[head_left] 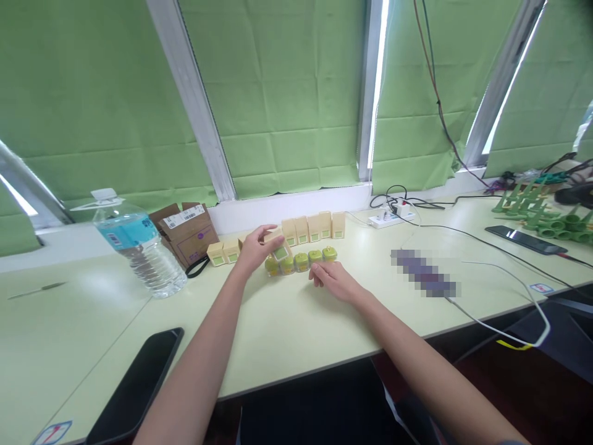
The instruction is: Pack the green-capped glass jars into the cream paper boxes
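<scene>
My left hand (257, 248) is closed round a small beige box with a green label (280, 248), held tilted just above the table. Right below and beside it stands a row of several small yellow-green jars (301, 261). My right hand (334, 281) rests on the table just in front of the right end of that row, its fingers loosely curled and holding nothing I can see. Behind the jars stands a row of several upright beige boxes (315, 227). Two more beige boxes (223, 253) lie left of my left hand.
A large water bottle (139, 246) stands at the left beside a brown carton (188, 233). A black phone (139, 383) lies near the front edge. A power strip (391, 216), cables, another phone (525, 239) and green plastic parts (549, 213) occupy the right.
</scene>
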The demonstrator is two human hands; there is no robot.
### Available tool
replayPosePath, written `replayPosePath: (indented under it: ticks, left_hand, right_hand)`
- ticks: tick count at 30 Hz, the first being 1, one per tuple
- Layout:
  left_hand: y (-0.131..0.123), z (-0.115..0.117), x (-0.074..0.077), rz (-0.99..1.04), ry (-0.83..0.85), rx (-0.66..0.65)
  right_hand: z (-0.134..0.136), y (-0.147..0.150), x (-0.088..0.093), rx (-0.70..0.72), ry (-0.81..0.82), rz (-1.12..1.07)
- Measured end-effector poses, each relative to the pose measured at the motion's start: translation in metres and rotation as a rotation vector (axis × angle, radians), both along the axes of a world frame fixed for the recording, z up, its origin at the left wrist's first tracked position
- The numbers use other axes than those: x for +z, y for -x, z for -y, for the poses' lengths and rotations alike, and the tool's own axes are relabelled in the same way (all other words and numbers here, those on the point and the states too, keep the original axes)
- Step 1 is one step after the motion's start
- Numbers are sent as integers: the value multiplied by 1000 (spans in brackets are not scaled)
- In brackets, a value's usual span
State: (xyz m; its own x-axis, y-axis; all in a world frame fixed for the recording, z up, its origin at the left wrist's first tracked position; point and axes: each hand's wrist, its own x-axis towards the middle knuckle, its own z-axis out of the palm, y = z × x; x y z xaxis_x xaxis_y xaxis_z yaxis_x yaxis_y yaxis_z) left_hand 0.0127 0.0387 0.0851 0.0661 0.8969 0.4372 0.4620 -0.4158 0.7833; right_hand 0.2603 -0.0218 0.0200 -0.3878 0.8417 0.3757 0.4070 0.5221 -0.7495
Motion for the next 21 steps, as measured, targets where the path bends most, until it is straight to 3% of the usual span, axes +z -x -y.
replayPosePath:
  ticks: [5, 10, 21]
  left_hand:
    - [5, -46, 13, -251, -13, 180]
    - [1, -79, 11, -552, 49, 280]
    - [-18, -112, -5, -978, 107, 285]
  right_hand:
    - [0, -1, 2, 5, -8, 28]
    - [1, -2, 4, 2, -16, 41]
    - [4, 0, 9, 12, -23, 65]
